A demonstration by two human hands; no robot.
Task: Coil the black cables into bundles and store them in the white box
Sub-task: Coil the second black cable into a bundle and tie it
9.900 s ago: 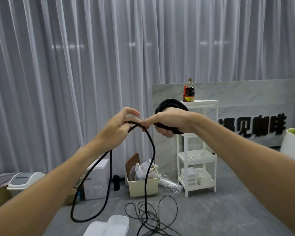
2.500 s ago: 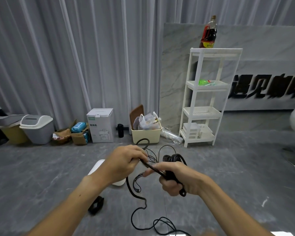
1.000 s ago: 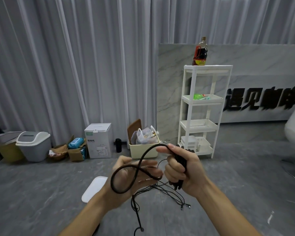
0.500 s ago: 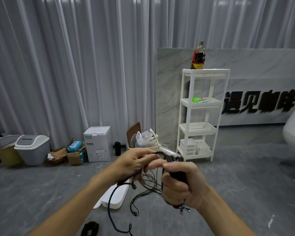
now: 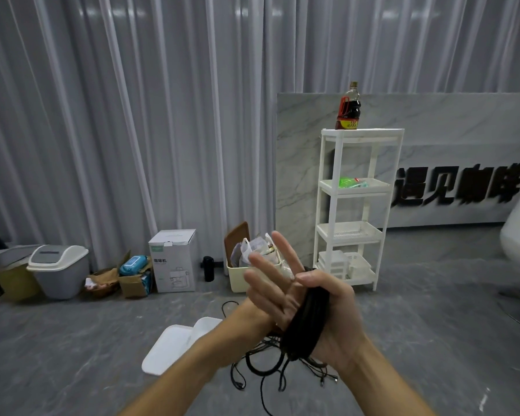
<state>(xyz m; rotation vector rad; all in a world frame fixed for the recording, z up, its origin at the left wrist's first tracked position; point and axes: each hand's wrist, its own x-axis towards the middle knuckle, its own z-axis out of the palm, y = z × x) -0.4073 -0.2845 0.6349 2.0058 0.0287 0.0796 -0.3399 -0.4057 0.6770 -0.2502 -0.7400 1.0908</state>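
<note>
Head view, two hands, right hand (image 5: 333,319) gripping one cable bundle (image 5: 308,322), left hand (image 5: 270,292) fingers splayed, one white box (image 5: 177,343).

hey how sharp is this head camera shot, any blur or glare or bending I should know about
Head view: the left hand is motion-smeared, the right hand gripping the black cable bundle a little sharper; soft glare streaks top the curtains; wide-angle bending bows the edges; the wall lettering looks smeared.

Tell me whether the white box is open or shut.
Open: the white box sits on the floor with its lid lying beside it.
</note>
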